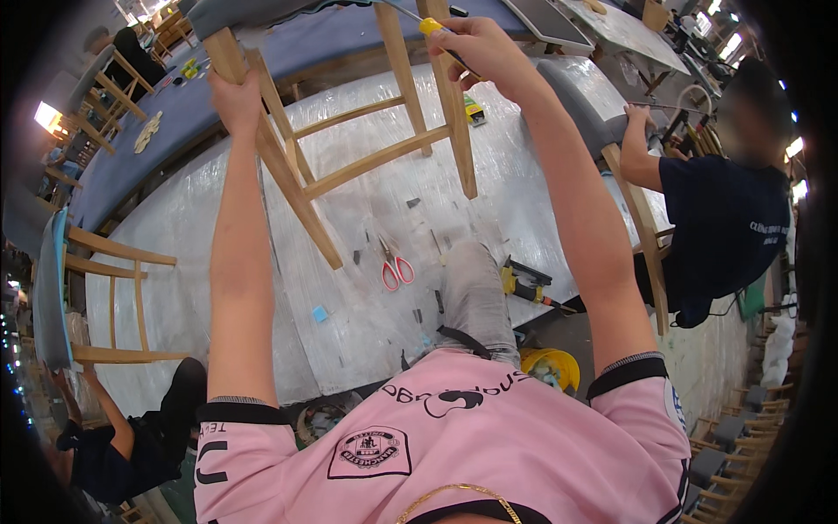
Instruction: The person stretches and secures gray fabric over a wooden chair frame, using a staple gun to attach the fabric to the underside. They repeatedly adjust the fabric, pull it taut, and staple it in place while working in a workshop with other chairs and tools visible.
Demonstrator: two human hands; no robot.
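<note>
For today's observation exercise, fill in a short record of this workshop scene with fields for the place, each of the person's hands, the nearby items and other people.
Place: plastic-covered workbench
Left hand: grips a leg of the wooden chair frame, which is held up over the bench
Right hand: holds a yellow-handled tool at the frame's top
Nearby items: red-handled scissors, small blue block
Others: a person in a dark shirt on the right, working on another chair
</note>
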